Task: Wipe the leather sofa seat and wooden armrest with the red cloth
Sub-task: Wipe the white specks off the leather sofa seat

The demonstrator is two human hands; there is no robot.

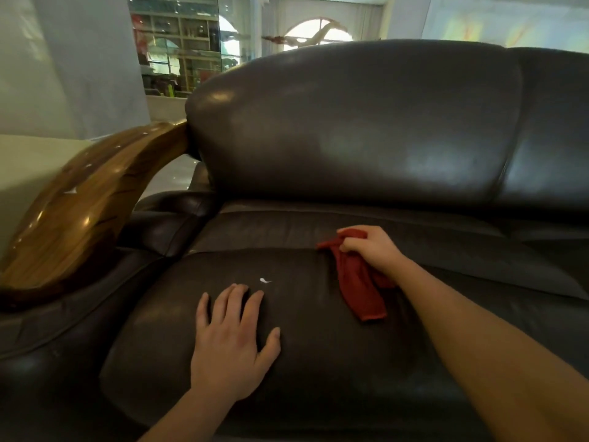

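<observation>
The dark brown leather sofa seat fills the lower half of the view. My right hand is shut on the red cloth, which trails down over the seat toward me. My left hand lies flat on the seat with fingers spread, holding nothing. A small white smear sits on the leather just beyond my left fingertips, to the left of the cloth. The glossy curved wooden armrest runs along the sofa's left side, apart from both hands.
The padded leather backrest rises behind the seat. A second seat cushion continues to the right. Beyond the armrest stand a pale wall and glass display shelves.
</observation>
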